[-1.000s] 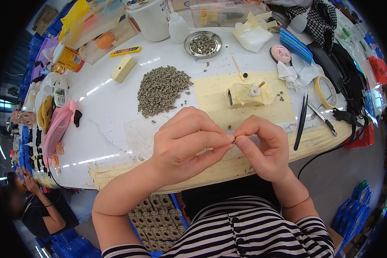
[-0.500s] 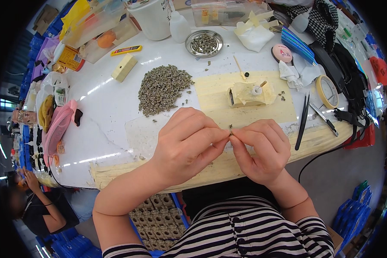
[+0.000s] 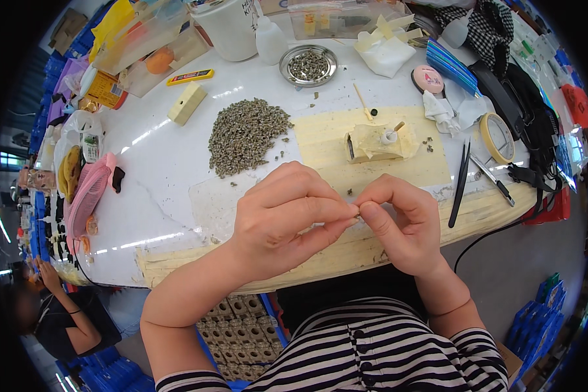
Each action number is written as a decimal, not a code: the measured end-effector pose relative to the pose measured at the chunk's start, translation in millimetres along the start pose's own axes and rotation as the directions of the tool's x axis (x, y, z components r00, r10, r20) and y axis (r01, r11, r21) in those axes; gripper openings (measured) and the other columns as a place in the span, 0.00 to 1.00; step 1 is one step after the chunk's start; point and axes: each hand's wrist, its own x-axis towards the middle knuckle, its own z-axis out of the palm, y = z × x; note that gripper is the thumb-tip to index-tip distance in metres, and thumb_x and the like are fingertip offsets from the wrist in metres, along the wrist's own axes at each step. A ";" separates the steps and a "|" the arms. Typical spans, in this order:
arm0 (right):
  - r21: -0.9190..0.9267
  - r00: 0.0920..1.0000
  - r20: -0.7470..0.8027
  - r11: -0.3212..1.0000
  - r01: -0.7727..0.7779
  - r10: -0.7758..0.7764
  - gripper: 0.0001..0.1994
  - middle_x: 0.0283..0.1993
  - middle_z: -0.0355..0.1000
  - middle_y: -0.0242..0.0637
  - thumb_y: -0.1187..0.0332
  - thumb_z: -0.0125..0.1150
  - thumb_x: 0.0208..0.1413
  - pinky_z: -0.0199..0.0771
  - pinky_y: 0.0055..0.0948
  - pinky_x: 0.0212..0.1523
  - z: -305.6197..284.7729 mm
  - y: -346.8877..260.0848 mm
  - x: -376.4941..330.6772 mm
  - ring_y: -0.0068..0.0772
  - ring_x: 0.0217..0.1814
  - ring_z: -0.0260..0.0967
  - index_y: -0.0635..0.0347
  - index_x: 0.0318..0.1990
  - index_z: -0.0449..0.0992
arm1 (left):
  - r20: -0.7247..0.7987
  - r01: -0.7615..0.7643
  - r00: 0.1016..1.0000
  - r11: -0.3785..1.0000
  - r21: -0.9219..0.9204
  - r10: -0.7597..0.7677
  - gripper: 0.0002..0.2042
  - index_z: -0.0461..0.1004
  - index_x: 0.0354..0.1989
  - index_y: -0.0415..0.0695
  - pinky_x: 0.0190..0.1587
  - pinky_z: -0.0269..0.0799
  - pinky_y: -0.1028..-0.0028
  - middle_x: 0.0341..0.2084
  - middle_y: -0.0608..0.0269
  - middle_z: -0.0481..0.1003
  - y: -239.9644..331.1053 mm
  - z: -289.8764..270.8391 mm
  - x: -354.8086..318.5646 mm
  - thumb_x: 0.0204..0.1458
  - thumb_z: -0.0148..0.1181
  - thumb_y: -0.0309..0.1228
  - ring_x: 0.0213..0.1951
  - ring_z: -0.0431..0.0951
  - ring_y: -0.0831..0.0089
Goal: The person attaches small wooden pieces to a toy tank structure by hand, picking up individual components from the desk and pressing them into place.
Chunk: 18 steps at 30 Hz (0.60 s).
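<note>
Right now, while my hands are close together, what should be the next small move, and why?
Perhaps ease your right hand slightly away from your left hand, because their meeting fingers cover most of the tiny part between them. Go gently: a loose metal piece lies just beyond.

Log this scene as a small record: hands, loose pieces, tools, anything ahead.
Left hand: fingertips pinched on a tiny part, mostly hidden
Right hand: fingertips closed at the same part
Loose pieces: grey pile beyond the left hand; more in a round metal dish
Tools: black tweezers, craft knife, right of the right hand
Ahead: tape-covered block
</note>
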 end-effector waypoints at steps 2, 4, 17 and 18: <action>-0.005 1.000 0.000 1.000 0.009 -0.009 0.01 0.32 0.77 0.37 0.77 0.66 0.56 0.71 0.27 0.36 0.6 -1.4 0.4 0.32 0.33 0.74 0.64 0.34 0.79 | -0.010 0.006 1.000 1.000 -0.004 -0.006 0.15 0.83 0.36 0.43 0.31 0.69 0.74 0.29 0.65 0.79 -0.3 0.9 -1.0 0.38 0.73 0.16 0.30 0.76 0.71; -0.075 0.998 -0.021 0.995 0.061 -0.062 0.02 0.31 0.77 0.37 0.77 0.67 0.54 0.71 0.28 0.35 0.4 -1.8 0.5 0.32 0.32 0.74 0.64 0.33 0.79 | -0.015 -0.010 1.000 1.000 0.029 0.010 0.14 0.83 0.36 0.43 0.30 0.69 0.73 0.29 0.65 0.79 -0.5 0.7 -0.9 0.38 0.73 0.16 0.29 0.76 0.70; -0.389 0.945 -0.083 0.884 0.261 -0.316 0.04 0.29 0.76 0.38 0.79 0.69 0.49 0.71 0.29 0.31 7.2 -3.0 3.4 0.35 0.30 0.73 0.63 0.32 0.80 | -0.023 -0.019 0.999 0.988 0.156 0.023 0.14 0.82 0.34 0.41 0.30 0.69 0.73 0.28 0.64 0.78 2.6 1.3 -1.9 0.36 0.73 0.16 0.29 0.76 0.70; -0.311 0.967 -0.080 0.928 0.206 -0.242 0.04 0.29 0.76 0.37 0.78 0.68 0.50 0.71 0.29 0.32 5.8 -2.3 2.7 0.34 0.30 0.73 0.64 0.32 0.80 | -0.027 -0.006 1.000 0.991 0.131 0.010 0.14 0.82 0.34 0.41 0.30 0.70 0.73 0.28 0.64 0.78 2.1 1.1 -1.8 0.37 0.73 0.16 0.29 0.76 0.70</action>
